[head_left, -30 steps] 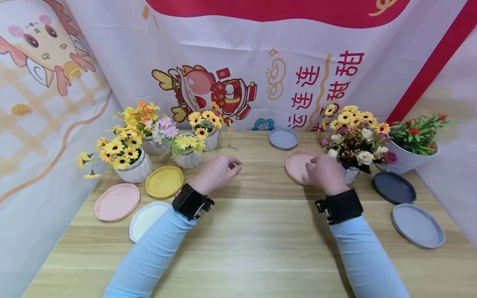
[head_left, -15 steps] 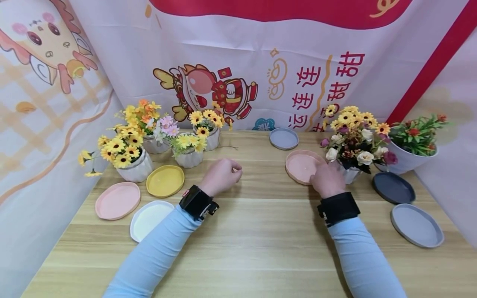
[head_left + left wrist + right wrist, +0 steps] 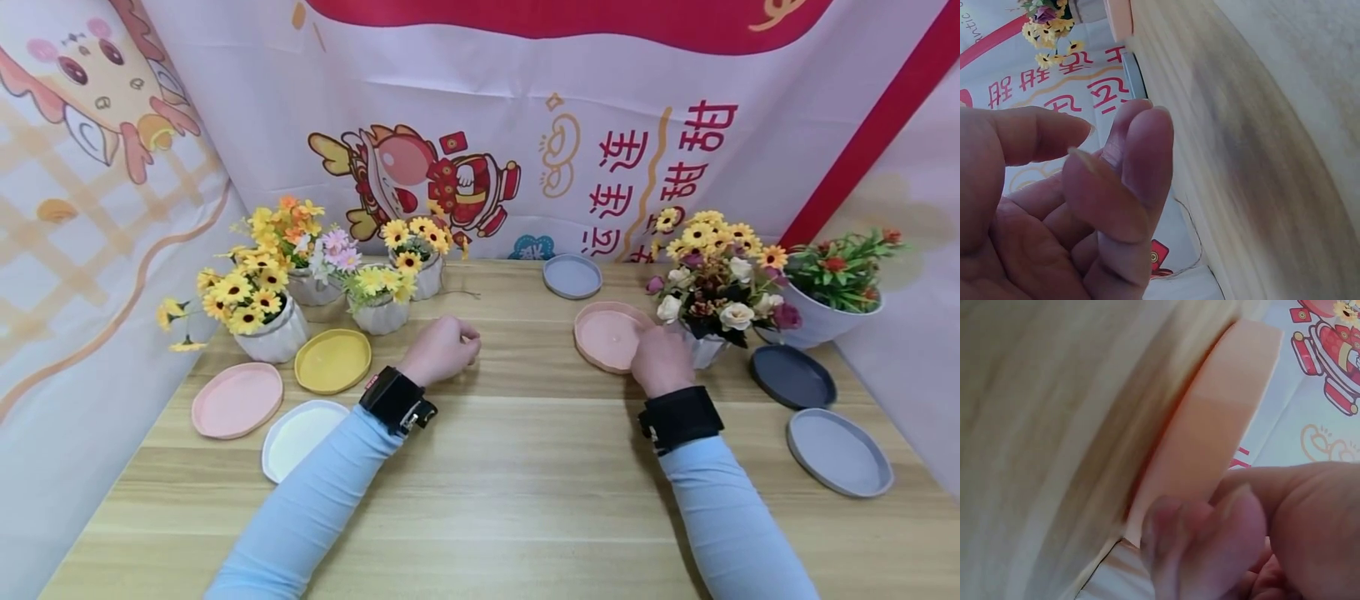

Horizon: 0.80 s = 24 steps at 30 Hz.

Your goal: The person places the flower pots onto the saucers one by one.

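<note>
At the near right edge of a scalloped pink plant saucer [image 3: 606, 335], my right hand [image 3: 663, 360] has its fingers curled. In the right wrist view, the index finger reaches behind the rim of the pink saucer [image 3: 1207, 419], with the thumb and other fingers in front, pinching it. My left hand [image 3: 441, 350] hovers over the table left of centre, fingers loosely bent. Nothing lies between those fingers [image 3: 1147, 150] in the left wrist view. Beside my right hand stands a white pot of roses and yellow daisies [image 3: 712, 287]. A grey-blue saucer [image 3: 572, 276] lies behind the pink one.
Several white flower pots [image 3: 272, 333] cluster at the back left. Before them lie a yellow saucer [image 3: 333, 361], another pink saucer [image 3: 237, 401] and a white saucer [image 3: 302, 437]. At right are a red-flowered plant [image 3: 832, 287], a dark saucer [image 3: 792, 377] and a grey saucer [image 3: 840, 452].
My right hand has shifted from over the pink saucer to its near right rim, fingers closing there. My left hand has drawn slightly nearer and turned. The saucers and pots keep their places.
</note>
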Each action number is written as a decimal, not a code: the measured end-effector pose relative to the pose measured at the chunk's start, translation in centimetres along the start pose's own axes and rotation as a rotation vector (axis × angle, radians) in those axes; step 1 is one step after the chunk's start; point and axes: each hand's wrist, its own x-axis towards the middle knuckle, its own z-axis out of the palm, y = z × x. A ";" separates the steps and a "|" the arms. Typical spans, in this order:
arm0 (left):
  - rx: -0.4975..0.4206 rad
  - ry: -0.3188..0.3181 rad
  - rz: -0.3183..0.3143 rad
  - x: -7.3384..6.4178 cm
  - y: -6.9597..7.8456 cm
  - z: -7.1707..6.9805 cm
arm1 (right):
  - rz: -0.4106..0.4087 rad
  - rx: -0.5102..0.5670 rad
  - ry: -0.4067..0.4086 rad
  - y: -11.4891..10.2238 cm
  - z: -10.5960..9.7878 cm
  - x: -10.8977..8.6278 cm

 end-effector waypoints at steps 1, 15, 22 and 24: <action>0.002 0.000 -0.002 0.0 0.0 0.0 | -0.003 0.004 0.015 0.0 -0.1 0.0; -0.107 -0.031 -0.022 0.1 0.2 -0.5 | -0.054 0.211 0.052 -1.8 -1.6 -0.2; -0.297 -0.006 -0.060 2.0 0.9 -0.7 | -0.059 0.370 -0.048 -4.5 -2.0 0.6; -0.328 0.028 -0.061 2.7 1.3 -0.9 | -0.068 0.382 -0.049 -5.4 -1.8 0.9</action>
